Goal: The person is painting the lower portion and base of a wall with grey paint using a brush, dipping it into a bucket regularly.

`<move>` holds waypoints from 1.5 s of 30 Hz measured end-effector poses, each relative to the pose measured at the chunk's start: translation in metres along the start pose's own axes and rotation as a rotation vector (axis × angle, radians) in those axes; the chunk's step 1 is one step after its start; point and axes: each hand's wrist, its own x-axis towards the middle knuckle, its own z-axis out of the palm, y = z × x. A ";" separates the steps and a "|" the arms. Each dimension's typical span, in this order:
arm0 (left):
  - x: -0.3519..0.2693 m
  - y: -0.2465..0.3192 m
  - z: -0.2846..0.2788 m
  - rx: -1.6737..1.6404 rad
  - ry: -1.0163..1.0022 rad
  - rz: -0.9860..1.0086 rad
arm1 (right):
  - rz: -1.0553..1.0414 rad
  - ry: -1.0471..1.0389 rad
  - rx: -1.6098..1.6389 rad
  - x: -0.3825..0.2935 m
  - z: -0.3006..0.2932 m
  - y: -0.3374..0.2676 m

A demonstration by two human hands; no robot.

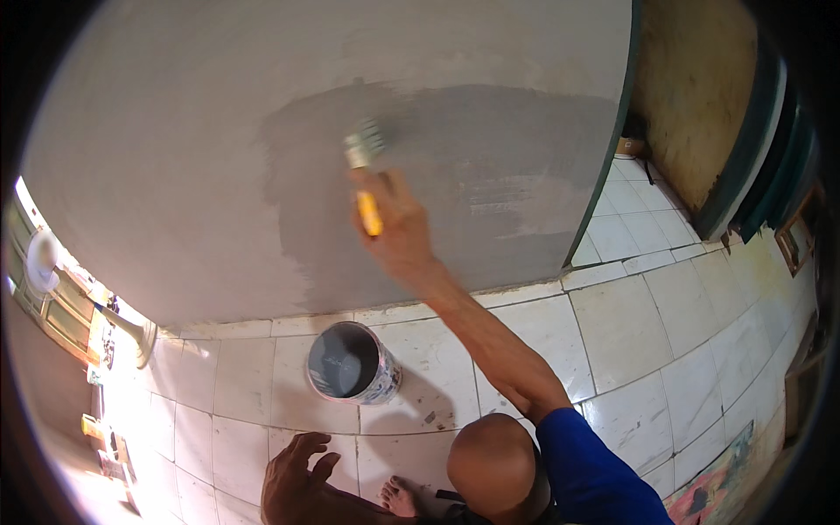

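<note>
My right hand (394, 216) grips the yellow handle of a paintbrush (367, 147), whose pale, blurred bristles are at the wall (177, 164). Darker grey paint (433, 230) covers a broad patch of the lighter grey wall around and to the right of the brush. Below, a printed bucket (387, 374) holding grey paint stands on the tiled floor close to the wall's foot. My left hand (298, 466) is held low, nearer to me than the bucket, with its fingers apart and curled and nothing in them.
At the right, a green-edged wall end borders a doorway with a tiled floor (610, 233) and dark green curtains (774, 170) beyond. A pedestal fan (42, 262) stands at the left, by bright light. My bent knee (492, 466) and bare foot (399, 495) are below; a colourful mat (709, 482) lies lower right.
</note>
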 end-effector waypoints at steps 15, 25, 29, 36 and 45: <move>0.004 -0.004 -0.003 0.010 -0.013 -0.040 | -0.103 0.233 -0.388 0.010 -0.122 0.048; -0.007 -0.009 -0.003 0.009 0.069 -0.074 | 0.398 0.086 0.175 -0.048 -0.167 0.099; -0.013 0.033 -0.007 0.139 0.087 -0.164 | 0.392 0.357 -0.123 -0.051 -0.258 0.129; 0.014 0.028 0.012 0.101 0.137 -0.128 | 0.012 0.179 -0.421 -0.076 -0.172 0.131; 0.019 0.009 0.009 -0.031 -0.070 -0.123 | 0.372 0.139 0.100 -0.075 -0.170 0.121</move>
